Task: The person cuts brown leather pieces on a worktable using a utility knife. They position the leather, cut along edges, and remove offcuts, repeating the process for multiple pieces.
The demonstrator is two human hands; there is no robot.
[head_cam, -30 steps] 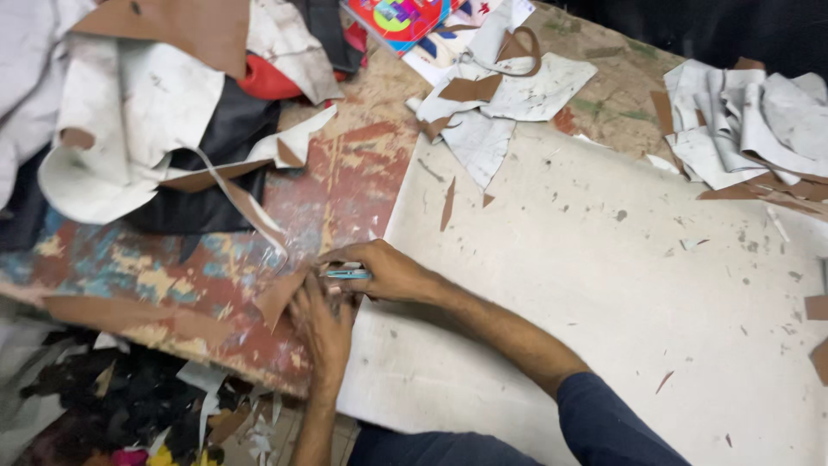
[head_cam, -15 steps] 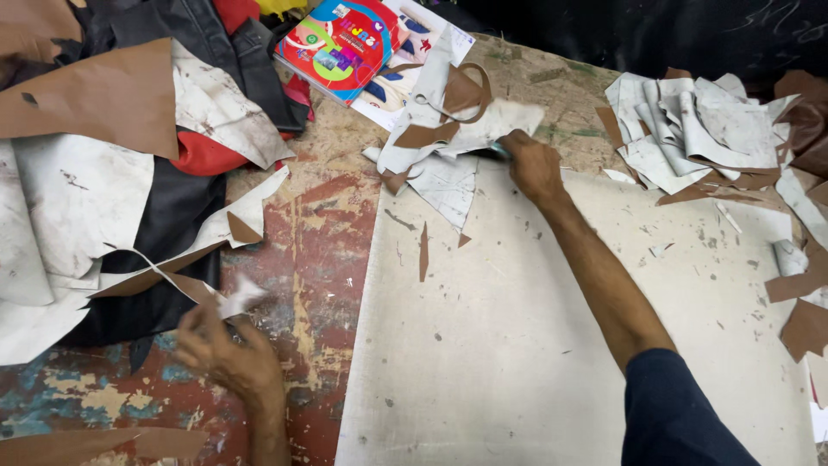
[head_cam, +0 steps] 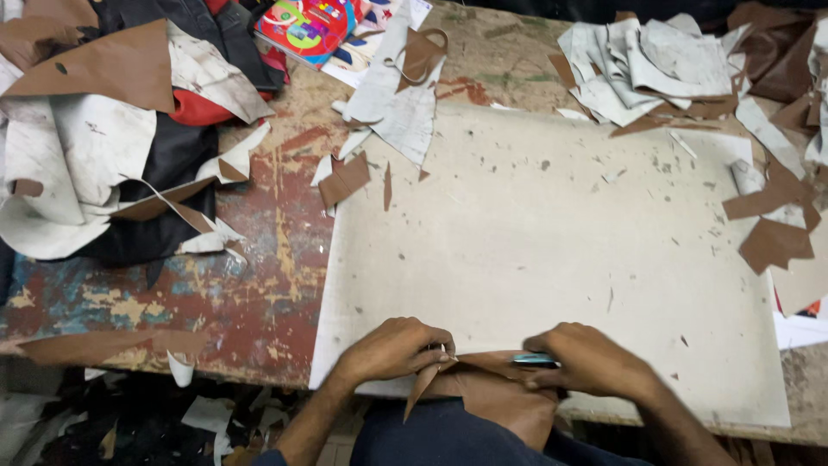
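With the left hand (head_cam: 395, 348) pressing flat the brown leather piece (head_cam: 496, 393) on the pale cutting board (head_cam: 552, 250), the right hand (head_cam: 591, 362), clamped on a small blue-handled knife (head_cam: 533, 359), should probably draw slowly and evenly.

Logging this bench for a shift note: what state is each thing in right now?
Left hand: pressing brown leather piece down.
Right hand: gripping blue-handled knife on the leather.
Cutting board: flat, scarred, littered.
Scrap pile: heaped, loose.
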